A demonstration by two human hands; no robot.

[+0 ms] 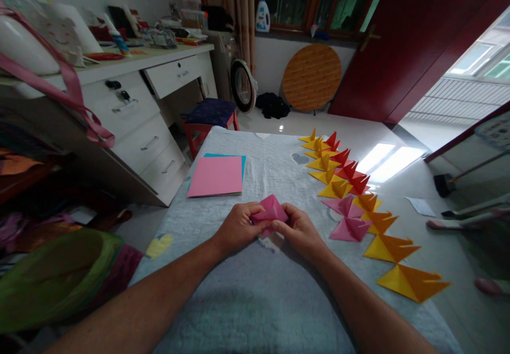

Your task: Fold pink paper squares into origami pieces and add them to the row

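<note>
A partly folded sheet of pink origami paper (271,209) is held just above the cloth at the middle of the table. My left hand (243,224) pinches its left side between thumb and fingers. On the opposite side my right hand (298,229) grips the paper, its thumb pressed near the lower fold. The fingertips behind the paper are hidden. To the right lie two finished-looking pink paper shapes (350,229), and a stack of square pink paper (217,175) with a blue sheet under it lies to the left.
Rows of folded yellow shapes (334,186), red shapes (353,172) and orange shapes (392,246) line the right edge of the cloth-covered table (255,301). A stool (209,114) and white drawers (147,138) stand beyond the left edge. A green basket (99,269) is at lower left.
</note>
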